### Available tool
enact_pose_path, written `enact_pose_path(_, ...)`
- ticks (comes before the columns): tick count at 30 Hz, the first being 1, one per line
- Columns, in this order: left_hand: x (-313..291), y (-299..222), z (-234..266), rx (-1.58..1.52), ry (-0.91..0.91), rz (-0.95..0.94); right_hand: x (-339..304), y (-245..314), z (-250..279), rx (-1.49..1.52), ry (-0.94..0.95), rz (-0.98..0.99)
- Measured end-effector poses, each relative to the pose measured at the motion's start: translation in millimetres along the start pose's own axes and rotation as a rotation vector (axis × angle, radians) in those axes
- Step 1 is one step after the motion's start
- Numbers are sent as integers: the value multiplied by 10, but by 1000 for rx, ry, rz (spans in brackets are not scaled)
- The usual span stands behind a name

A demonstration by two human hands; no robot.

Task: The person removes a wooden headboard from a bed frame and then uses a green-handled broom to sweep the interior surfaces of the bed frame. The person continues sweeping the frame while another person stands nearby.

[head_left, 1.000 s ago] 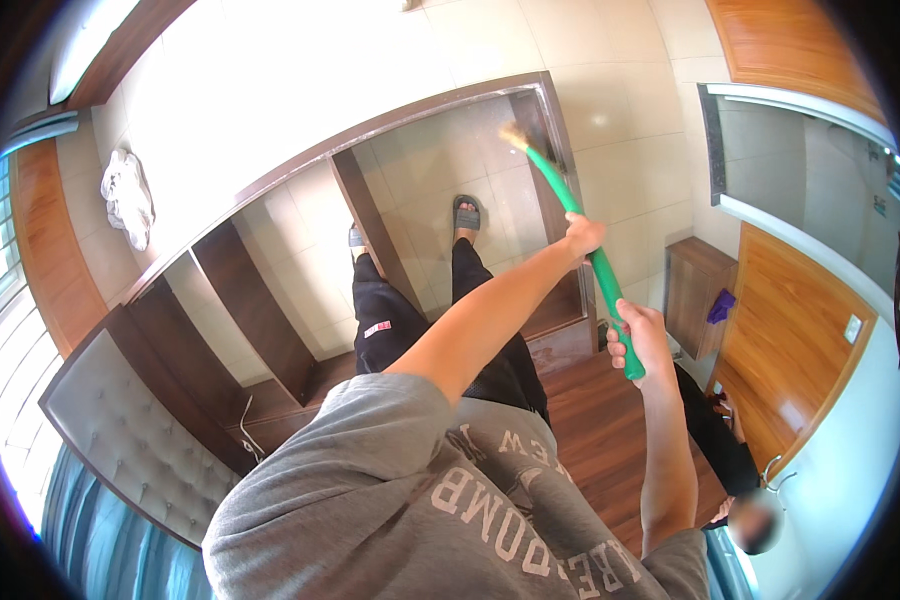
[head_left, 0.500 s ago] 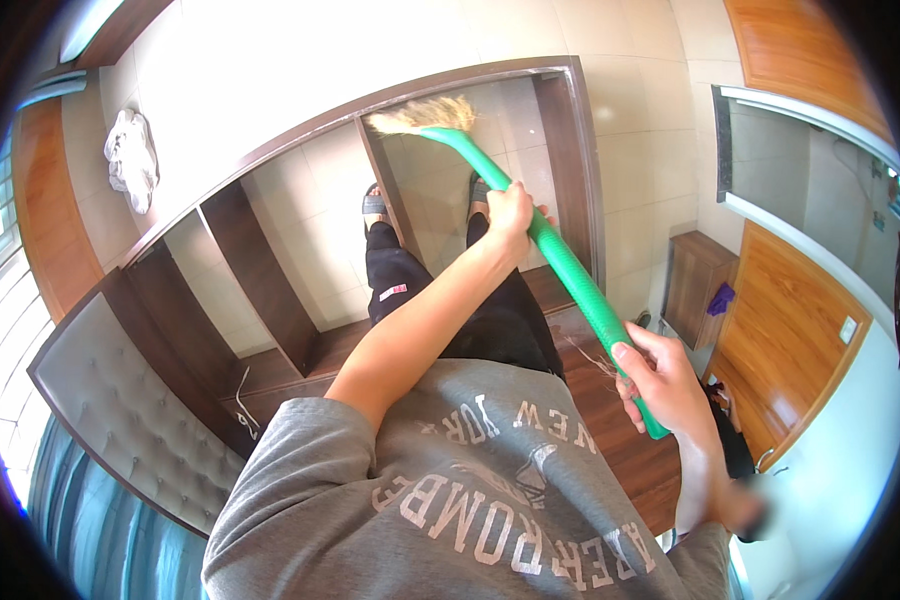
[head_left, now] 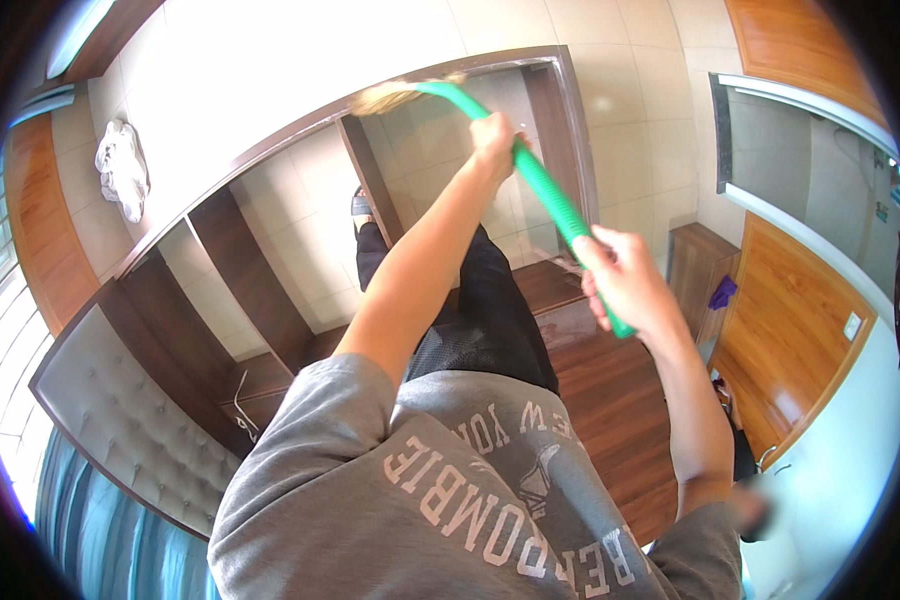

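Observation:
Both hands grip a broom with a ribbed green handle (head_left: 553, 195) and pale straw bristles (head_left: 385, 97). My left hand (head_left: 494, 143) is wrapped round the handle's upper part, nearer the bristles. Close to the handle's end, my right hand (head_left: 625, 285) is closed round it. The bristles, slightly blurred, are at the far rail of a dark brown wooden bed frame (head_left: 360, 160) split by boards into open sections. My legs stand among these sections, one sandalled foot showing on the tiles left of a divider.
A grey tufted headboard (head_left: 120, 410) rises at the left. Beyond the frame lies a white bundle (head_left: 122, 170). At the right are a small brown cabinet (head_left: 697, 265), a purple cloth (head_left: 722, 293) and a wooden door panel (head_left: 795, 350). White cord (head_left: 242, 405) hangs by the frame's near left.
Both hands and the broom have moved away from me and a little left. The bristles have gone from inside the far section up to the frame's far rail.

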State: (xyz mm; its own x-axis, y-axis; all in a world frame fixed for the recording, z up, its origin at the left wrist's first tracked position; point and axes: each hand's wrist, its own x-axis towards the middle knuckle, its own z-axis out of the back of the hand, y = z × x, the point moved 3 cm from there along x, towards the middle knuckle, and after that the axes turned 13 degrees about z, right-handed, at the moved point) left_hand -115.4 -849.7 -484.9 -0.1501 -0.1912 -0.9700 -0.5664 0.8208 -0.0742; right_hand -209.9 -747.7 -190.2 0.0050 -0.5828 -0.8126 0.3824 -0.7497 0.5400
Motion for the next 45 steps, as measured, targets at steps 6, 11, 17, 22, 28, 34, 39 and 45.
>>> enact_pose_path(6,320,415,-815,209,166,99,63,-72,218,-47,-174,-63)
enact_pose_path(11,200,659,-1033,169,274,152,-110,-12,170,-97,-225,-103)
enact_pose_path(17,-893,471,-101,13,72,80,-888,386,74,-23,-9,-129)
enact_pose_path(22,-892,50,715,2,-119,38,-689,317,-206,-27,148,-25)
enact_pose_path(28,-28,20,-42,81,27,-50,-72,80,-112,-125,-64,-41)
enact_pose_path(34,417,531,-1259,251,184,55,78,-73,321,-50,-265,-59)
enact_pose_path(39,54,829,-939,225,194,76,-367,-12,493,-8,-141,-106)
enact_pose_path(45,-1095,473,228,18,-116,29,-973,182,430,-21,129,-103)
